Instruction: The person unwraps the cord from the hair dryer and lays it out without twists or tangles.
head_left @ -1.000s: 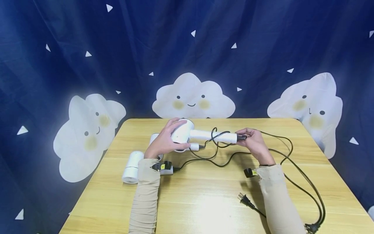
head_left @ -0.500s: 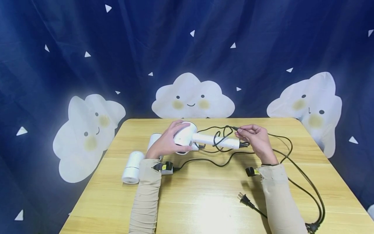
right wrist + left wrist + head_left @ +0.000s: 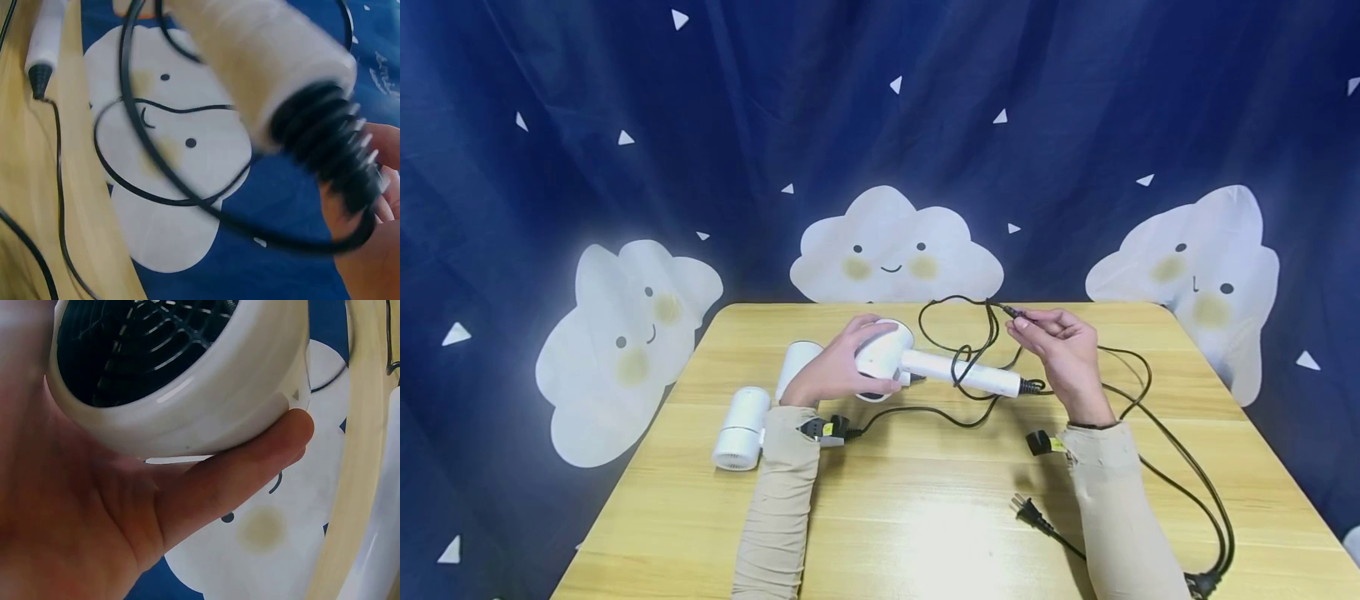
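My left hand (image 3: 838, 367) grips a white hair dryer (image 3: 883, 358) by its round head, thumb on the near side. Its dark grille (image 3: 156, 350) faces the left wrist camera. The dryer's handle (image 3: 977, 377) points right, ending in a ribbed black sleeve (image 3: 331, 144). Up and right of that sleeve, my right hand (image 3: 1063, 358) pinches the black cord (image 3: 212, 212) between thumb and fingers. A short dark piece sticks out of the pinch; its kind is unclear. The cord loops loosely over and around the handle.
Two more white hair dryers lie on the table, one at the left (image 3: 741, 429), another (image 3: 797, 365) partly behind my left hand. A black two-pin plug (image 3: 1032, 514) lies near the front. Several cords curve along the right, with another plug (image 3: 1202, 582) at the lower right.
My right hand has left the handle's end and lifted the cord, drawing its loops up and open. The left hand and dryer have shifted slightly right and down, with the handle tilting down.
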Motion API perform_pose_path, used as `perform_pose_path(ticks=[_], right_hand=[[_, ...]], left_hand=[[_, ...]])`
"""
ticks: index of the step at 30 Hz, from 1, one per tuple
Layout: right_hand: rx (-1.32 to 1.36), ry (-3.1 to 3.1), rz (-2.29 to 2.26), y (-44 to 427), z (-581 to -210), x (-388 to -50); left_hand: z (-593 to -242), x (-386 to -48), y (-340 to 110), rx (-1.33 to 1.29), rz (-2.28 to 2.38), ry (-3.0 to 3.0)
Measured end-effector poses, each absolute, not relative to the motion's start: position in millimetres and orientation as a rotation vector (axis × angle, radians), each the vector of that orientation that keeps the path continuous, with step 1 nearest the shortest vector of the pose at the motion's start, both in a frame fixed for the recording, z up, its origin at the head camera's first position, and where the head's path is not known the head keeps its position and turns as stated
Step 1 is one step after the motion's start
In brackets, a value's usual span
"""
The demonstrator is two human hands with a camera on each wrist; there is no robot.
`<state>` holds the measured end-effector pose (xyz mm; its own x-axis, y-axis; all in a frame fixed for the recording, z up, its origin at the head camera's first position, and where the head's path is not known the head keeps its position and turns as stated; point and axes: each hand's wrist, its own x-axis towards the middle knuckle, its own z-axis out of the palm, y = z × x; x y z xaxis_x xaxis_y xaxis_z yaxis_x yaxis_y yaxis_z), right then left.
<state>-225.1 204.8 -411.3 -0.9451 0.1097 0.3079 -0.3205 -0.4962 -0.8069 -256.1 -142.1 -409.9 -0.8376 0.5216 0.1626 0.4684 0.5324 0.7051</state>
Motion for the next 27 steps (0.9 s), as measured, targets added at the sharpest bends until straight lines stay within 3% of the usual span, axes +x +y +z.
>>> perform_pose_path(ticks=[11,27], right_hand=[[0.383,-1.215,2.511,194,-395,-214],[0.683,-1.115,2.535,176,-373,-189]], left_hand=[[-412,-257,-141,0.834,1.158,2.699],[-415,-259,-143,0.804,1.118,2.714]])
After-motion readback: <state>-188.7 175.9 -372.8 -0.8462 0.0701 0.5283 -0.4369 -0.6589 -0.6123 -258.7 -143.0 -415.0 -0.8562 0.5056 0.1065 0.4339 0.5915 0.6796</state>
